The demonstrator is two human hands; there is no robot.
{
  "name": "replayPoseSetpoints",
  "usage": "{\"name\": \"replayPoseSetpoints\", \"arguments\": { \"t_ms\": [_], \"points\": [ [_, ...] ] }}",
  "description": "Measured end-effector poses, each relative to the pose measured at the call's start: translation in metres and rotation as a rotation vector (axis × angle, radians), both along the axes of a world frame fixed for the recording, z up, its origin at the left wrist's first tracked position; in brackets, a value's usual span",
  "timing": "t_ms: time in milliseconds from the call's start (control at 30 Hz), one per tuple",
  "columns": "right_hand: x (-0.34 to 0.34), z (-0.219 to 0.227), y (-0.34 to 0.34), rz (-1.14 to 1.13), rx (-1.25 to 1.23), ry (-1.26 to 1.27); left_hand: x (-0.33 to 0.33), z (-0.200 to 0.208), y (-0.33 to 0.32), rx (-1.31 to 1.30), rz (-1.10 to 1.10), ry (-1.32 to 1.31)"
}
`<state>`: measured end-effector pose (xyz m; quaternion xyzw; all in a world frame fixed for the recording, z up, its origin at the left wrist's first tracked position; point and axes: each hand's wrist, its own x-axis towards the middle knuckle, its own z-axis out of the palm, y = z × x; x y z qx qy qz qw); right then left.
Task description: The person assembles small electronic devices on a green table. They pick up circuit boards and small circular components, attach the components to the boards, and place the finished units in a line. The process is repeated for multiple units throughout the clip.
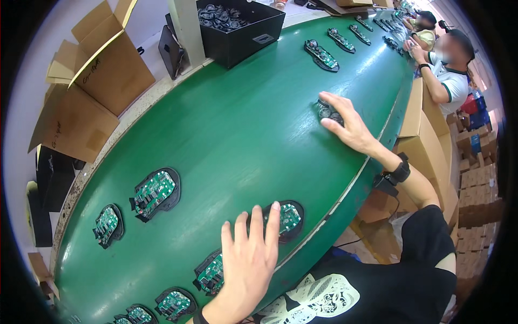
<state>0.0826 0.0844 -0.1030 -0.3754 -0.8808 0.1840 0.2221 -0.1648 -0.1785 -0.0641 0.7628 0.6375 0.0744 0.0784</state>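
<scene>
My left hand point(249, 259) lies flat, fingers spread and pointing forward. My right arm stretches far out, right hand point(347, 125) palm-down, fingers curled.

Two black housings with circuit boards under our hands

Under our left hand point(249, 259) lies a black oval housing with a green circuit board point(289, 218), flat on the belt, open side up, our fingertips resting on its near edge. Beneath our right hand point(349, 125), stretched well ahead, sits a smaller dark housing point(325, 112), mostly covered by our fingers.
</scene>
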Motion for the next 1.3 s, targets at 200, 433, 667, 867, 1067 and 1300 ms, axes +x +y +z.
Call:
{"name": "replayPoseSetpoints", "arguments": {
  "t_ms": [200,433,667,867,1067,1300],
  "points": [
    [-0.056,0.002,-0.021,0.179,0.011,0.088,-0.039,0.004,0.023,-0.042,0.030,-0.076],
    [-0.100,0.003,-0.073,0.529,-0.227,0.178,-0.053,0.016,0.010,-0.085,-0.012,-0.162],
    [-0.108,0.018,-0.078,0.671,-0.082,0.058,-0.040,0.015,-0.009,-0.028,-0.019,-0.101],
    [-0.116,0.038,-0.083,0.693,0.181,-0.013,-0.036,0.011,-0.038,-0.089,0.171,-0.012],
    [-0.139,0.039,-0.113,0.834,0.130,0.075,-0.019,0.002,-0.040,-0.060,0.208,0.049],
    [-0.150,0.035,-0.124,0.955,0.419,-0.034,-0.011,0.004,-0.048,-0.049,0.270,0.044]
  ]
}}
